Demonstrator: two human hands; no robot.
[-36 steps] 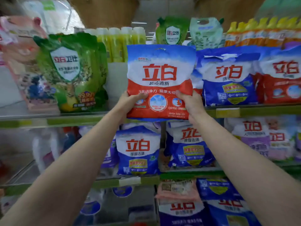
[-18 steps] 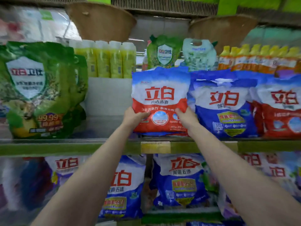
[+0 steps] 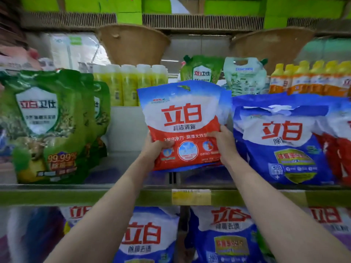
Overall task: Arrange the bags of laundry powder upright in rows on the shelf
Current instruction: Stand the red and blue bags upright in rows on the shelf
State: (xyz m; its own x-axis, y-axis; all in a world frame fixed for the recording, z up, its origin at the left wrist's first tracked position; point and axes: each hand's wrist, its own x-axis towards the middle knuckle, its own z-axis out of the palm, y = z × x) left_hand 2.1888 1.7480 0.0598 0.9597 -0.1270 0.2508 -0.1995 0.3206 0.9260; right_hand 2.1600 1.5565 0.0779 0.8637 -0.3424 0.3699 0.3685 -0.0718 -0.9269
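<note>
A red, white and blue bag of laundry powder (image 3: 182, 118) stands nearly upright, tilted slightly left, over the shelf board (image 3: 121, 168). My left hand (image 3: 154, 149) grips its lower left edge, thumb on the front. My right hand (image 3: 224, 143) grips its lower right edge. Another blue-topped bag sits right behind it. To the right stands a blue bag (image 3: 283, 141), then a red bag (image 3: 340, 152) at the frame edge. The held bag's bottom edge is just above or touching the board; I cannot tell which.
Green pouches (image 3: 47, 126) stand at the shelf's left, with bare board between them and the held bag. Yellow bottles (image 3: 131, 84) and orange-capped bottles (image 3: 307, 80) line the back. A green rail with a yellow price tag (image 3: 190, 196) fronts the shelf. More bags (image 3: 144, 238) fill the shelf below.
Both hands have lifted the red bag from below the shelf rail up onto the shelf level and pushed it back, left of the blue bag. The view has tilted upward.
</note>
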